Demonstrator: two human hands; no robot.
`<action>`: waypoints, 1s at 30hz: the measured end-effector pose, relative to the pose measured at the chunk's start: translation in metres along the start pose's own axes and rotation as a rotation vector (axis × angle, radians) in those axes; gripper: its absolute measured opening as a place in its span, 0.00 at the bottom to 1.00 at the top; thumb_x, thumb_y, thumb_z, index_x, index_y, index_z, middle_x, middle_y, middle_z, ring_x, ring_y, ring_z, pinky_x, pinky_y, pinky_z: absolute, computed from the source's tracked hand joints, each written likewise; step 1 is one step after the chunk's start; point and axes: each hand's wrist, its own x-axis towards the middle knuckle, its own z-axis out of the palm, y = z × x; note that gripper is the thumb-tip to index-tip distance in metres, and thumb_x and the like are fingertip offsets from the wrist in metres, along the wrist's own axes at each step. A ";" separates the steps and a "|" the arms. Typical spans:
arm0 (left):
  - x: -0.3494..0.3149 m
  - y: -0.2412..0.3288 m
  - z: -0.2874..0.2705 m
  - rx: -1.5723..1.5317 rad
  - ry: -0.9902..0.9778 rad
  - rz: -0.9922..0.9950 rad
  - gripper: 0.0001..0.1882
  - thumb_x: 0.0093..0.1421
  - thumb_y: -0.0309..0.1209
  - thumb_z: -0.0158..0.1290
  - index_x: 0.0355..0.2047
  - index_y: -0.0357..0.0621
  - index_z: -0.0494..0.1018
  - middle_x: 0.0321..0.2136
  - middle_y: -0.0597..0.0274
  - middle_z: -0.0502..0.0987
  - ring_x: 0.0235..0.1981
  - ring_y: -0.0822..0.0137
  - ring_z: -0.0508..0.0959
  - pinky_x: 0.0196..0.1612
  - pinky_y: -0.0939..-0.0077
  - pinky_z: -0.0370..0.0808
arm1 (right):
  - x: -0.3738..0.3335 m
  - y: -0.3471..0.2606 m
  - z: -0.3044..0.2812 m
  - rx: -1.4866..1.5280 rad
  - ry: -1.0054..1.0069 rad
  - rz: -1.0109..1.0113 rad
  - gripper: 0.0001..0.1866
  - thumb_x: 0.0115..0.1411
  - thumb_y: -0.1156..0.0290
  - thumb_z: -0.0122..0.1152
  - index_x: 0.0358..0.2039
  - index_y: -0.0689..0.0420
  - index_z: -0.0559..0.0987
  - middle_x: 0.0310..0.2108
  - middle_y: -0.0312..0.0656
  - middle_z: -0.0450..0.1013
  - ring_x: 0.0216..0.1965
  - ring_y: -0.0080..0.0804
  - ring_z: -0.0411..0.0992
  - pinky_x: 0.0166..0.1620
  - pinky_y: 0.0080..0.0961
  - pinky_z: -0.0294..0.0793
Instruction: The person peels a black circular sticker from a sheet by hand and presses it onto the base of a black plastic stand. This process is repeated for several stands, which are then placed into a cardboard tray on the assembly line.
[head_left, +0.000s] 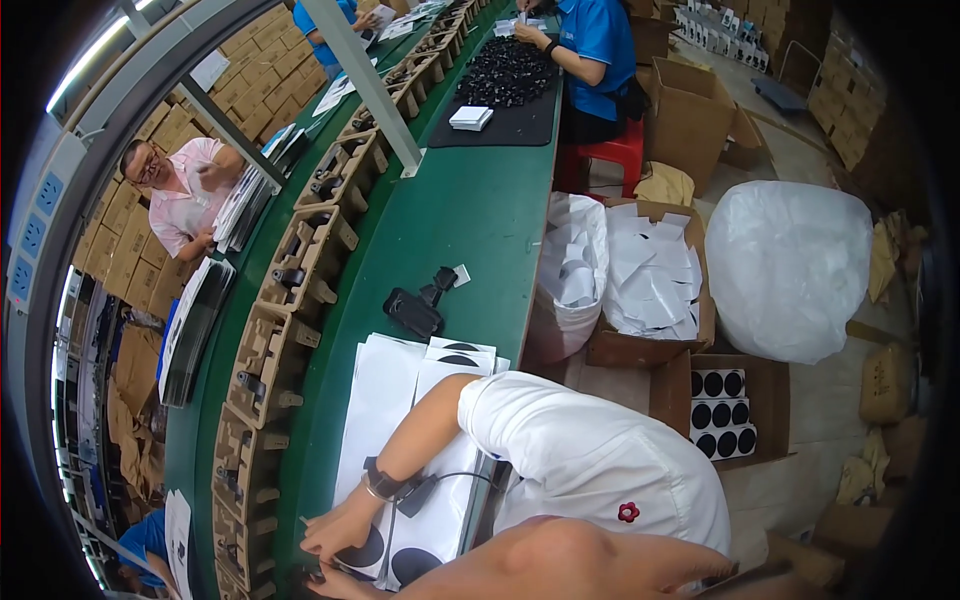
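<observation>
White sheets printed with black round discs [400, 545] are being sorted under both hands — left hand [335, 585] mostly hidden, grip untellable; right hand [340, 530] pinching a sheet's edge on the green surface [470, 230]. Peeling one sheet free probably needs care.

Red stool [612, 152]; white sack [790, 268]; open carton [655, 348].

- The person wore a white short-sleeved top, its sleeve ending above the elbow.
- A small red flower emblem sat on the white fabric.
- A dark band with a black device circled the wrist, beside a thin silvery bracelet.
- A thin black cable ran from the wrist device.
</observation>
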 end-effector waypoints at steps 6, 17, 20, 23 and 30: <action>-0.005 -0.009 0.005 -0.344 -0.148 -0.309 0.33 0.52 0.33 0.61 0.53 0.31 0.60 0.49 0.47 0.68 0.41 0.56 0.73 0.39 0.65 0.74 | -0.013 0.010 0.019 0.228 0.066 0.060 0.28 0.35 0.77 0.62 0.42 0.60 0.67 0.39 0.49 0.60 0.37 0.51 0.66 0.39 0.43 0.63; -0.010 -0.008 0.003 0.204 -0.208 -0.175 0.28 0.47 0.23 0.63 0.48 0.29 0.65 0.42 0.49 0.74 0.44 0.62 0.72 0.48 0.74 0.68 | 0.002 0.003 0.029 0.072 -0.104 0.154 0.32 0.39 0.76 0.62 0.48 0.60 0.63 0.41 0.52 0.59 0.38 0.53 0.66 0.39 0.44 0.63; -0.013 -0.016 0.000 0.175 -0.239 -0.117 0.30 0.48 0.21 0.62 0.51 0.29 0.63 0.44 0.49 0.72 0.46 0.62 0.72 0.50 0.74 0.67 | 0.005 0.004 0.032 0.015 -0.171 0.164 0.32 0.40 0.75 0.62 0.48 0.60 0.63 0.41 0.52 0.60 0.38 0.53 0.66 0.40 0.44 0.63; -0.016 -0.016 0.001 0.054 -0.249 -0.199 0.32 0.48 0.21 0.61 0.53 0.30 0.61 0.47 0.49 0.70 0.47 0.61 0.71 0.51 0.74 0.67 | 0.001 0.008 0.035 0.033 -0.143 0.126 0.30 0.42 0.76 0.61 0.48 0.60 0.64 0.41 0.51 0.60 0.39 0.52 0.66 0.41 0.43 0.62; -0.014 -0.023 -0.001 -0.004 -0.227 -0.306 0.36 0.48 0.20 0.61 0.56 0.27 0.58 0.51 0.48 0.68 0.50 0.60 0.69 0.54 0.74 0.65 | 0.001 0.011 0.039 0.064 -0.126 0.118 0.30 0.43 0.76 0.60 0.50 0.59 0.65 0.40 0.50 0.62 0.40 0.50 0.66 0.42 0.42 0.62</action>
